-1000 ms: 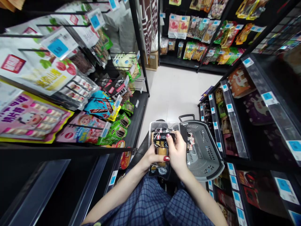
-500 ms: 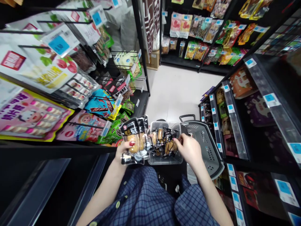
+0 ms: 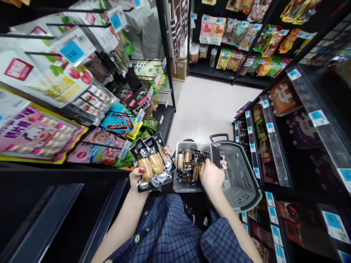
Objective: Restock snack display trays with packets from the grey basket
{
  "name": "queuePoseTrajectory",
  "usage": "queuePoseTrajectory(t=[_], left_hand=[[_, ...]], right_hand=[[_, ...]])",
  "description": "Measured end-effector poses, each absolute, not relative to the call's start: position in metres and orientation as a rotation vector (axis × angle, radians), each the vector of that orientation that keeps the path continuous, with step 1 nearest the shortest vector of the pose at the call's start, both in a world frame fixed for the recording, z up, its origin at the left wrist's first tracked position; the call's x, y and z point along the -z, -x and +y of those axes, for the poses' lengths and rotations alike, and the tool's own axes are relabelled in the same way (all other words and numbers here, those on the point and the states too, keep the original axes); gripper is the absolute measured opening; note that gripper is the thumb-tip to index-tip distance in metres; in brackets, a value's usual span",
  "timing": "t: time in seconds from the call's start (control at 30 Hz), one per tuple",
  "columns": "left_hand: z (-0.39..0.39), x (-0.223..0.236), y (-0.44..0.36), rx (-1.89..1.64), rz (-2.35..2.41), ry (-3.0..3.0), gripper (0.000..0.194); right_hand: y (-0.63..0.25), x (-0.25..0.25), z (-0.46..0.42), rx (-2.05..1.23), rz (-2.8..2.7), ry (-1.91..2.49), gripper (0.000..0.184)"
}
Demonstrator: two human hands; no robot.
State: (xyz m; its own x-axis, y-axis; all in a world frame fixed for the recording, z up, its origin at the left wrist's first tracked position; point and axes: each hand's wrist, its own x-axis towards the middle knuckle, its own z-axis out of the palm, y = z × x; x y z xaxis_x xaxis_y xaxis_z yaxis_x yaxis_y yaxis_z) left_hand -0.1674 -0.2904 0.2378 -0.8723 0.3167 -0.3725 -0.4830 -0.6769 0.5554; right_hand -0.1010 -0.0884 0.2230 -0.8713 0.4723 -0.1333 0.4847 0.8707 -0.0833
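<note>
My left hand point(image 3: 139, 179) is closed around several small snack packets point(image 3: 155, 163), black and clear, each with a tan sausage-like piece inside. They are fanned out left of a clear plastic bin point(image 3: 188, 187). More packets of the same kind point(image 3: 189, 164) lie jumbled in that bin. Reaching in from the right, my right hand point(image 3: 211, 177) has its fingers bent down onto a packet point(image 3: 197, 170) at the bin's right side. The fingertips are partly hidden among the wrappers.
A grey shopping basket point(image 3: 238, 171) with a pink and white item inside stands right of the bin. Hanging snack bags point(image 3: 115, 120) crowd the left rack. Shelves with price tags point(image 3: 270, 127) line the right side. Pale floor point(image 3: 203, 98) runs ahead to another rack point(image 3: 233, 69).
The packets in my left hand have tilted and fanned out, shifting slightly left of the bin. My right hand has moved left and a little lower, deeper into the packets.
</note>
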Motion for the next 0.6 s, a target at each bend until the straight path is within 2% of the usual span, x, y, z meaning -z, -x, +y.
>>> queuePoseTrajectory(t=[0.1,0.27,0.33,0.43,0.6], left_hand=[[-0.292,-0.23,0.164,-2.475,0.884,0.264,0.063],[-0.285,-0.225,0.152,-2.298,0.791,0.177,0.059],[-0.278,-0.225,0.146,-2.216,0.745,0.184,0.057],[-0.267,-0.224,0.136,-2.119,0.697,0.205,0.056],[-0.264,-0.218,0.118,-2.137,0.673,0.345,0.053]], right_hand=[[0.095,-0.236,-0.071,0.428,2.994,-0.841,0.027],[0.089,-0.26,-0.039,1.671,2.734,-0.754,0.025],[0.088,-0.27,-0.038,1.908,2.545,-0.712,0.026],[0.088,-0.283,-0.048,1.862,2.558,-0.728,0.028],[0.089,-0.296,-0.059,1.498,2.758,-0.809,0.03]])
